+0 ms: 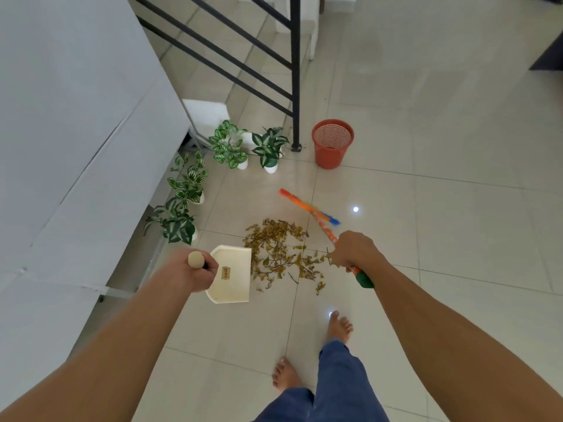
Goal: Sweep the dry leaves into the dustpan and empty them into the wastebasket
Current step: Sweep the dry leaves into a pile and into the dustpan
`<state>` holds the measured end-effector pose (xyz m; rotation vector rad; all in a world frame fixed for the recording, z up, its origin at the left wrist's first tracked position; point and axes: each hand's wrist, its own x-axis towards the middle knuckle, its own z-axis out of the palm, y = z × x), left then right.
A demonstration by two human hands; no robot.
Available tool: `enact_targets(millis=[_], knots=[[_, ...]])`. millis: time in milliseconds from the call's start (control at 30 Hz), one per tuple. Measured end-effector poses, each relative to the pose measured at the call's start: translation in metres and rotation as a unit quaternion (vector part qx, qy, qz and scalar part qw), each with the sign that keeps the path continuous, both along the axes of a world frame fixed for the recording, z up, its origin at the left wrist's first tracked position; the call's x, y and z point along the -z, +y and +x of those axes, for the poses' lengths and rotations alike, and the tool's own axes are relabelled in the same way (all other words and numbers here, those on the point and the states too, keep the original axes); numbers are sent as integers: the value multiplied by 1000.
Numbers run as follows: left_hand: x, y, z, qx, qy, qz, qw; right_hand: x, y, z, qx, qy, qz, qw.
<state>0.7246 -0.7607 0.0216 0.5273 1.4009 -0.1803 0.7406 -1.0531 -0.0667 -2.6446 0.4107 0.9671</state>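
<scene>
Glossy pale floor tiles (426,239) fill most of the view, grey wall (61,117) on the left, black stair railing (295,71) behind. Four potted plants (185,184) line the wall base. Orange wastebasket (332,143) stands upright just right of the railing post, well apart from the mess. Dry leaves (280,254) lie in a loose pile mid-floor, between both hands. Cream dustpan (230,274) sits at the pile's left edge, open mouth facing the leaves, no leaves visible inside. Broom (316,213) head is blurred beyond the pile, on its far right side.

Left hand (195,271) is wrapped in a fist around the dustpan's upright handle, knob sticking out above. Right hand (355,252) is clenched on the broom stick near its green end.

Judgement: sweeping not started or barely. Do it well by keeping the pan lip flat on the tile, pulling short strokes from the far right toward the mouth, gathering strays near the bare feet (339,327) last. Light leaves may scatter if flicked hard.
</scene>
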Motion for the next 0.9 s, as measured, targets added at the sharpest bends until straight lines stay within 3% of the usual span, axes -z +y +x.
enact_targets(millis=[267, 600, 767, 900], knots=[[8, -16, -5, 37, 0, -18, 999, 10, -16, -14, 124, 18, 70, 990], [9, -38, 9, 55, -9, -46, 997, 4, -48, -50, 138, -24, 54, 989], [14, -47, 15, 81, -10, -61, 995, 12, -71, -59, 222, -42, 25, 974], [15, -57, 19, 103, -13, -69, 992, 21, -79, -66, 301, -26, 68, 951]])
